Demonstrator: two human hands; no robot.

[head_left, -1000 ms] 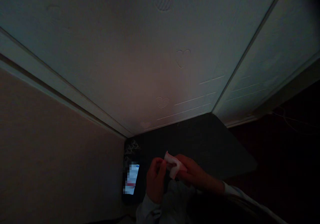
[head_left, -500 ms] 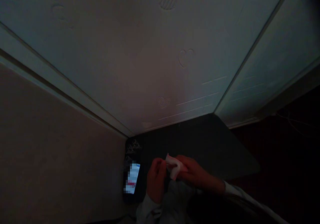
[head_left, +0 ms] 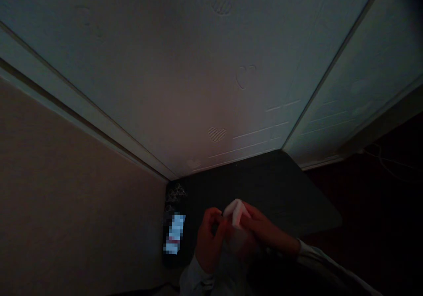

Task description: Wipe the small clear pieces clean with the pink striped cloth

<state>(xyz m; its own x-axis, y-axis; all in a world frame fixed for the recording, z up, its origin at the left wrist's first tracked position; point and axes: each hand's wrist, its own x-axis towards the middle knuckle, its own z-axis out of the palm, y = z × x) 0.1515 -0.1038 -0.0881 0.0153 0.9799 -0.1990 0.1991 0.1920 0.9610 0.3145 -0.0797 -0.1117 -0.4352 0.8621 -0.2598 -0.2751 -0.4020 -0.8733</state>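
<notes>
The scene is very dark. My left hand (head_left: 209,241) and my right hand (head_left: 261,227) meet low in the middle of the head view, over a dark tabletop (head_left: 284,190). Both are closed on a small white folded piece, paper or cloth (head_left: 235,212), pinched between their fingertips. My left fingers curl at its left edge, my right fingers hold its right side. Pale sleeves cover both wrists.
A lit phone screen (head_left: 174,234) lies left of my hands on the table. A small patterned object (head_left: 174,194) sits behind it. Pale walls with embossed hearts (head_left: 216,133) rise behind, with a corner to the right and a dark floor with a cable (head_left: 386,159).
The white piece has turned and risen slightly between my fingers, now more bunched. My left fingers have moved closer in. The view shifted a little.
</notes>
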